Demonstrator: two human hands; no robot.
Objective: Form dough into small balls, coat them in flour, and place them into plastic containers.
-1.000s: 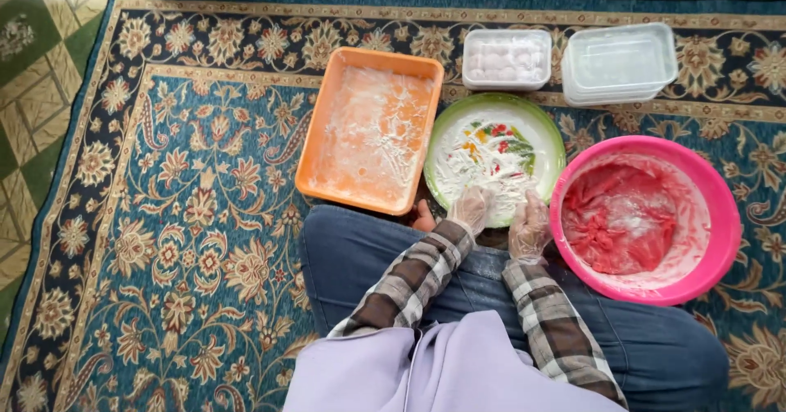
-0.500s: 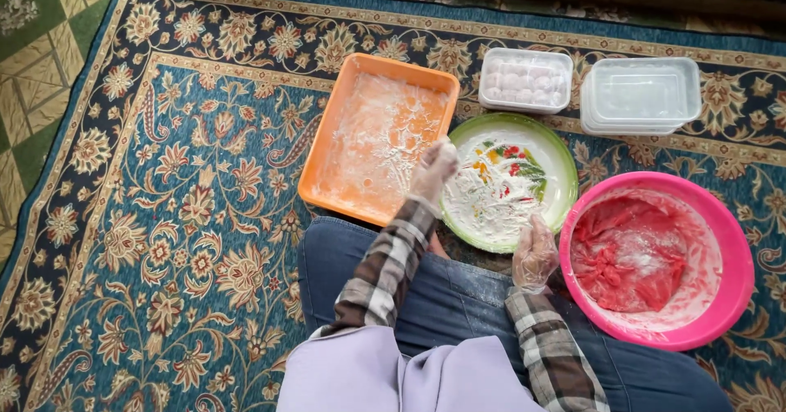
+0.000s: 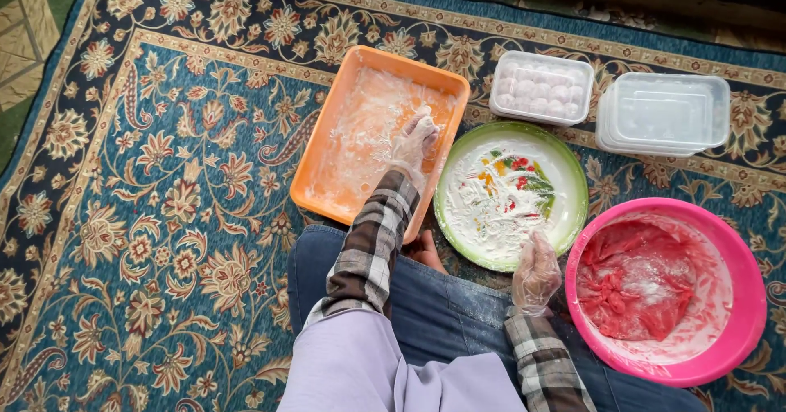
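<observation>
My left hand (image 3: pixel 413 142), in a clear glove, reaches into the floured orange tray (image 3: pixel 378 57), its fingers curled on a small white dough piece (image 3: pixel 422 119). Wearing the same kind of glove, my right hand (image 3: pixel 536 271) rests on the near rim of the green-rimmed plate (image 3: pixel 575 175) and holds nothing. The plate is dusted with flour over a coloured pattern. I sit on the carpet with my jeans-clad legs just below the tray and plate.
A pink bowl (image 3: pixel 749 297) holding red dough (image 3: pixel 634 281) sits at my right. Behind the plate are a clear container of white balls (image 3: pixel 540 89) and a stack of empty clear containers (image 3: pixel 663 113). A patterned blue carpet (image 3: pixel 164 216) lies under everything.
My left hand went from the plate's near edge up and left into the orange tray, carrying white dough. My right hand stayed at the plate's near rim.
</observation>
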